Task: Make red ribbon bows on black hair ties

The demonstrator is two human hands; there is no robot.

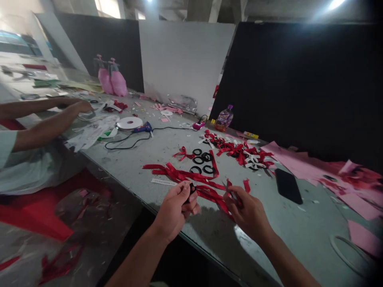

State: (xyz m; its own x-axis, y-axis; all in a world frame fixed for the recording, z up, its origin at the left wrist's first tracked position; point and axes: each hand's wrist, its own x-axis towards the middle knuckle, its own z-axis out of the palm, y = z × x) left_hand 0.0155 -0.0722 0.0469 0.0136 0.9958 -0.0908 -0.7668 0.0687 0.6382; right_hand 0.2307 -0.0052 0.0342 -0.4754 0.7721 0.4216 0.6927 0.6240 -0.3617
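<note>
My left hand (176, 205) is closed round a small black ring (192, 192), mostly covered by the fingers. In my right hand (248, 209) is a pair of scissors (231, 193), with the dark pointed tip toward the left; its handle is largely hidden in the palm. Red ribbon strips (176, 172) lie on the table just beyond and beneath both hands. Several black rings (198, 160) rest farther back, beside a red ribbon bow (183, 153). A white printed strip (163, 182) lies near my left hand.
A heap of red and white bows (236, 147) lies at the back. Right of it are a black phone (288, 186) and pink sheets (290, 161). A purple-capped bottle (224, 118), ribbon roll (129, 123), corded blue tool (143, 128) and pink spray bottles (119, 83) stand about. A co-worker's arms (50, 123) reach in left.
</note>
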